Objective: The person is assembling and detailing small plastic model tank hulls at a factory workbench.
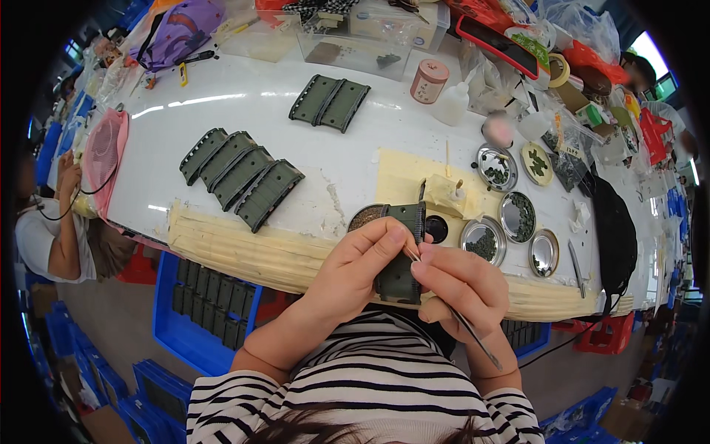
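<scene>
Near the table's front edge, my left hand [361, 257] is closed on a dark green ribbed panel [399, 285], its thumb and forefinger at the panel's side edge. My right hand [466, 285] pinches slim metal tweezers [477, 340]. Their tips meet the panel beside my left thumb; any tiny part between them is too small to make out. Farther left lie several matching green panels [240, 174] in an overlapping row, and another group [329, 102] rests toward the back. A round dish of brown grains [364, 216] is partly hidden behind my left hand.
Round tins of small green parts [518, 217] stand at right, beside a paper-wrapped block [447, 196] and a metal tool [576, 268]. A pink canister [429, 81] and a red-edged phone [497, 46] sit behind. A blue crate of panels [207, 303] is below the table; another person [63, 222] sits left.
</scene>
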The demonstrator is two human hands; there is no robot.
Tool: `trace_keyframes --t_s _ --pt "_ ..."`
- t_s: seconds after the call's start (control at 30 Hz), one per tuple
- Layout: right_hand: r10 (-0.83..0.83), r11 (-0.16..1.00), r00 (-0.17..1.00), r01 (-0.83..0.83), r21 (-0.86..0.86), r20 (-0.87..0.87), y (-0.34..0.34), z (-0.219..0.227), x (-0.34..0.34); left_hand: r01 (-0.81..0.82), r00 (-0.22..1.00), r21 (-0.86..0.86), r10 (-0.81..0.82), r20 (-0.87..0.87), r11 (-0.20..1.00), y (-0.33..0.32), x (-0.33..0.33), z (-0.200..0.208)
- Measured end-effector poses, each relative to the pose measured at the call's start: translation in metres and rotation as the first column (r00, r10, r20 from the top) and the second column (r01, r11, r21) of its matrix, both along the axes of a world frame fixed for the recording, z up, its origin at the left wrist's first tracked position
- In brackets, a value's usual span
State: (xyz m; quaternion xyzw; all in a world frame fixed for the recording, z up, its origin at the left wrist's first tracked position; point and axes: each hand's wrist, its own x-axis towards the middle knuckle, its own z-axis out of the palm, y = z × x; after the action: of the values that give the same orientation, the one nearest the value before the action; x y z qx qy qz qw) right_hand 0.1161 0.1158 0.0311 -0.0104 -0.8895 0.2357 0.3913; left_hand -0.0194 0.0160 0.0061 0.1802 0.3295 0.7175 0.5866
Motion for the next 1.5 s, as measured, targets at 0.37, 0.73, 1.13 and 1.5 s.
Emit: trace_keyframes --t_s 0.37,0.73,1.13,1.5 --pt "0.01 0.981 1.0 -0.005 0.194 -0.023 0.001 0.002 -0.002 0.032 0.999 0.008 -0.032 0.015 0.999 -0.001 -0.001 -0.004" --pt "0.006 0.975 1.0 0.0 0.221 -0.024 0.002 0.003 -0.004 0.008 1.0 0.001 -0.008 0.0 1.0 -0.001 0.0 -0.003" --pt "0.001 0.979 1.0 0.004 0.205 -0.024 0.001 0.001 -0.004 0.039 0.997 -0.023 -0.04 -0.058 0.999 -0.002 -0.003 -0.006" --pt "-0.125 0.941 0.99 0.099 -0.324 -0.058 0.008 0.001 0.015 0.016 0.994 -0.012 -0.015 0.105 1.0 -0.006 -0.005 0.013"
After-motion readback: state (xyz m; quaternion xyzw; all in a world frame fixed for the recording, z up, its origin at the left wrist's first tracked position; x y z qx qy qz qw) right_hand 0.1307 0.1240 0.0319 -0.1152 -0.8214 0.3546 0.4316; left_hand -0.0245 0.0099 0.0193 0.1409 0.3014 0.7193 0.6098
